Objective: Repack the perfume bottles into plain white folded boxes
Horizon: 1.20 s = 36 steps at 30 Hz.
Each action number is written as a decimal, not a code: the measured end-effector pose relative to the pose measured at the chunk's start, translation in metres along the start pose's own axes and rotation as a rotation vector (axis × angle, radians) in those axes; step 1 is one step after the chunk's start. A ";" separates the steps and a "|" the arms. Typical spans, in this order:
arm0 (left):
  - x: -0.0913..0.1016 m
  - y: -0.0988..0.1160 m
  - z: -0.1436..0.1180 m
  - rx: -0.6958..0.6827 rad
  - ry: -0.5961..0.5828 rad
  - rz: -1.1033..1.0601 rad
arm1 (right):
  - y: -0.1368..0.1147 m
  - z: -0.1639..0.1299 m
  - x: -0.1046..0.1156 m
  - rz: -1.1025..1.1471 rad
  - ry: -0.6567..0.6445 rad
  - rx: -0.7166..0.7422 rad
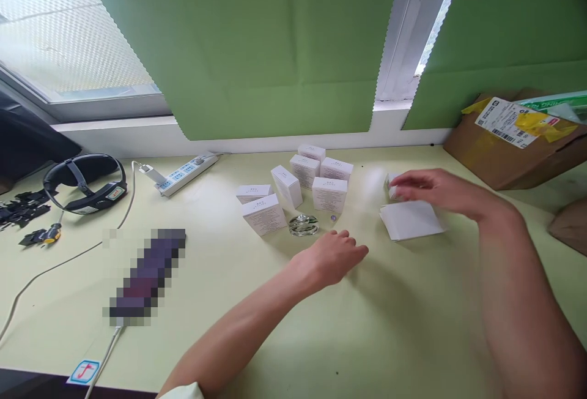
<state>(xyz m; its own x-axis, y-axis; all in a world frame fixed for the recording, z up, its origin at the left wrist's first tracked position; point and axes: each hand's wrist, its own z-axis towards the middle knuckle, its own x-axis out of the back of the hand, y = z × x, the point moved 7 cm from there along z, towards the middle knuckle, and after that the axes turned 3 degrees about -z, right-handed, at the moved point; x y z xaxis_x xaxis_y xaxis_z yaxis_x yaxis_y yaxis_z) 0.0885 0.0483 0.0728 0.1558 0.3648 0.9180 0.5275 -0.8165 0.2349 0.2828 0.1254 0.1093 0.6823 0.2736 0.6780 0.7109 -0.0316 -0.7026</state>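
Six small white cardboard boxes point(300, 188) cluster on the counter point(413, 325). My left hand point(332, 256) hovers empty, fingers loose, just right of them; my right hand point(428, 190) grasps another small white box point(391, 186), print unreadable.

Right hand point(428, 191) motion-blurred; small white box point(391, 186) at its fingertips mostly covered, hold on it not determinable. Printing on white boxes point(298, 188) beyond left hand point(332, 258) too small to read. Pixelated object point(147, 276) well left of that hand, unidentifiable. Cardboard carton point(518, 142) cut by right edge.
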 end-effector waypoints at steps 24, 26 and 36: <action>0.032 -0.110 -0.062 0.634 -0.129 -0.250 | -0.048 0.031 -0.151 -0.506 -0.294 0.192; 0.028 -0.112 -0.062 0.663 -0.153 -0.291 | -0.048 0.033 -0.152 -0.494 -0.285 0.197; 0.028 -0.117 -0.055 0.591 -0.115 -0.274 | -0.035 0.035 -0.130 -0.347 -0.314 0.205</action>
<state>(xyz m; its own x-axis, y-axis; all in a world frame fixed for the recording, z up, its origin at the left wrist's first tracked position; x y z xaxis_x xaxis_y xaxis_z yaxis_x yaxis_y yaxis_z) -0.0148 0.1297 0.0889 0.0215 0.5963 0.8025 0.9250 -0.3165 0.2104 0.1629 0.1246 0.0385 0.3056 0.5115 0.8031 0.8165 0.2932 -0.4974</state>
